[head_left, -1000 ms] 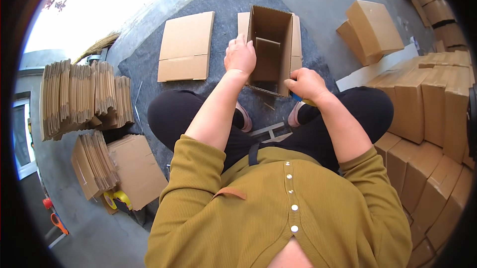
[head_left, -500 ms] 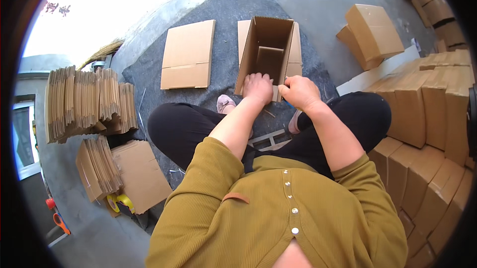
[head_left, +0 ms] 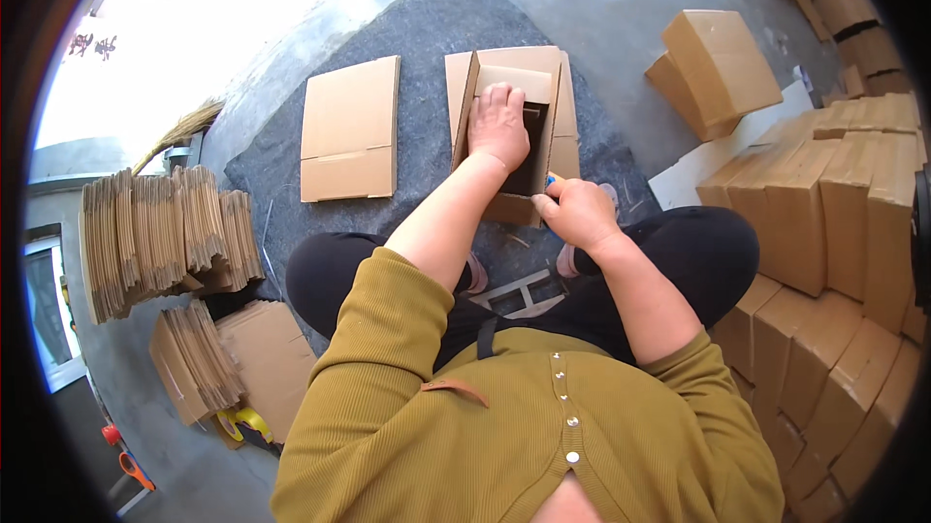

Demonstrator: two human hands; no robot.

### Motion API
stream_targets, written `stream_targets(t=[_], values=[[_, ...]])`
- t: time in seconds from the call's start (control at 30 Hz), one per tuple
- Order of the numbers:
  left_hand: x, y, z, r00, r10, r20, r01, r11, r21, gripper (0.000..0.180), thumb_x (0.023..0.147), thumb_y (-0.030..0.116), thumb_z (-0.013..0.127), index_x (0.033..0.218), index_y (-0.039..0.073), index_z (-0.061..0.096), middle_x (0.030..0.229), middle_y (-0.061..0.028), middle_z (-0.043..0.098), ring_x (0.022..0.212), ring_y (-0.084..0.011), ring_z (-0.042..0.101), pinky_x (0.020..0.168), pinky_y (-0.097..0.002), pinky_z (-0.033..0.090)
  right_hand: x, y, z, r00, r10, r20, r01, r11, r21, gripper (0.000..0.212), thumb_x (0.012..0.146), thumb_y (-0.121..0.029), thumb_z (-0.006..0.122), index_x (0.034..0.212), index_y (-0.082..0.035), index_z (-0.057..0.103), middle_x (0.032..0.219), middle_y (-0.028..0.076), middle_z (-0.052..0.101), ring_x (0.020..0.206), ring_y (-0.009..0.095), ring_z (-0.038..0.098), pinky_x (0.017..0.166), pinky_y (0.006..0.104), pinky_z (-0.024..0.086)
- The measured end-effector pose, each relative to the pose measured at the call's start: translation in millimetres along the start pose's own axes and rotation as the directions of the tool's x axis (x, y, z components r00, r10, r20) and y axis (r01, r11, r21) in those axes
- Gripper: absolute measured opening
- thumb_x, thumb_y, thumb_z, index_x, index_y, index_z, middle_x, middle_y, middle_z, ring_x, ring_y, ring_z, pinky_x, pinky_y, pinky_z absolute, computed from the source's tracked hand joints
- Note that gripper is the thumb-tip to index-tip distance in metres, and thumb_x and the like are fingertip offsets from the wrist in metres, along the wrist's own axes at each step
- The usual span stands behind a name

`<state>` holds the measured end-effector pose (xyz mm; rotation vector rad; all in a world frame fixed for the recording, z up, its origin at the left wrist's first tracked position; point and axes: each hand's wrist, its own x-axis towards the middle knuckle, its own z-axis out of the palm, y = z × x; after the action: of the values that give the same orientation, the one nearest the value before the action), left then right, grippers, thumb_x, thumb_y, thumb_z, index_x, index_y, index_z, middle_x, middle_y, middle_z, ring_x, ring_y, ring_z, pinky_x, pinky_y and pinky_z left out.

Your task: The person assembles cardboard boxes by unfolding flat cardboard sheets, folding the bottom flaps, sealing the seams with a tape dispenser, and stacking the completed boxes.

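A tall open cardboard box (head_left: 514,208) stands between my knees, its mouth towards me. My left hand (head_left: 499,126) reaches over it, fingers stretched and pressed on its far flap (head_left: 529,80), which is folded inward. At the box's near right corner my right hand (head_left: 577,213) is closed around a small blue object (head_left: 551,180); only bits of it show, so its kind is unclear. Behind the box lie flattened cartons (head_left: 567,101), partly covered by it.
Another flat carton pile (head_left: 349,130) lies left on the dark mat (head_left: 291,116). Bundled folded cartons (head_left: 160,237) and a yellow tape dispenser (head_left: 247,423) are farther left. Made-up boxes (head_left: 805,213) are stacked at right, with two more (head_left: 722,72) beyond. A metal frame (head_left: 519,295) sits between my feet.
My left hand has moved from the near edge to the far flap, which is now folded in. The right hand stays by the near right corner, slightly lower in the picture.
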<state>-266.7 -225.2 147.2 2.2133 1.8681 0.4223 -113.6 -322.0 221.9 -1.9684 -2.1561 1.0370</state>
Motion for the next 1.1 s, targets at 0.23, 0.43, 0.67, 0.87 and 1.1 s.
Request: stream_targets(t=[0.23, 0.43, 0.67, 0.87, 1.1], values=[[8, -12, -27, 0.972, -0.097, 0.213, 0.15, 0.956, -0.253, 0.031, 0.092, 0.012, 0.051, 0.118, 0.004, 0.065, 0.123, -0.0181, 0.065, 0.115, -0.0348, 0.062, 0.101, -0.0412, 0.049, -1, -10, 4, 1.0, -0.026, -0.003, 0.026, 1.0, -0.011, 0.032, 0.086, -0.039, 0.064, 0.095, -0.009, 0.072, 0.092, 0.018, 0.072, 0.089, 0.038, 0.069, 0.078, 0.0488, 0.054], [-92, -26, -94, 0.992, -0.1, -0.08, 0.098, 0.995, -0.024, 0.098, 0.075, 0.025, 0.077, 0.153, 0.0, 0.024, 0.136, -0.0277, 0.053, 0.125, -0.0404, 0.055, 0.104, -0.0401, 0.046, -4, -5, -4, 0.996, -0.032, -0.084, 0.031, 0.999, -0.012, 0.047, 0.087, -0.035, 0.066, 0.124, -0.008, 0.059, 0.099, 0.02, 0.071, 0.096, 0.039, 0.067, 0.081, 0.0497, 0.052], [-108, -10, -72, 0.831, -0.504, 0.235, 0.526, 0.85, -0.033, 0.083, 0.074, 0.031, 0.084, 0.142, 0.006, 0.043, 0.118, -0.0176, 0.068, 0.109, -0.0356, 0.066, 0.092, -0.0443, 0.052, -1, -25, 10, 0.994, -0.046, -0.096, 0.026, 0.981, -0.194, 0.051, 0.088, -0.04, 0.066, 0.125, -0.008, 0.054, 0.096, 0.02, 0.072, 0.09, 0.039, 0.069, 0.078, 0.049, 0.054], [-120, -25, -5, 0.922, -0.374, 0.097, 0.383, 0.918, -0.098, 0.095, 0.082, 0.029, 0.076, 0.156, 0.006, 0.023, 0.163, -0.0226, 0.016, 0.149, -0.0349, 0.023, 0.12, -0.0413, 0.024, 13, -58, 34, 0.993, -0.098, -0.065, 0.064, 0.913, -0.403, 0.07, 0.09, -0.05, 0.062, 0.139, -0.001, 0.048, 0.091, 0.018, 0.073, 0.085, 0.034, 0.072, 0.076, 0.0438, 0.056], [-99, -39, -25, 0.878, -0.304, 0.371, 0.453, 0.779, -0.433, 0.074, 0.098, 0.047, 0.046, 0.159, 0.016, 0.018, 0.165, -0.0222, 0.007, 0.148, -0.04, 0.022, 0.118, -0.0443, 0.028, 27, -47, 46, 0.986, 0.033, 0.164, 0.046, 0.889, -0.456, 0.085, 0.093, -0.048, 0.058, 0.157, -0.006, 0.02, 0.106, 0.019, 0.073, 0.093, 0.03, 0.073, 0.079, 0.0446, 0.057]])
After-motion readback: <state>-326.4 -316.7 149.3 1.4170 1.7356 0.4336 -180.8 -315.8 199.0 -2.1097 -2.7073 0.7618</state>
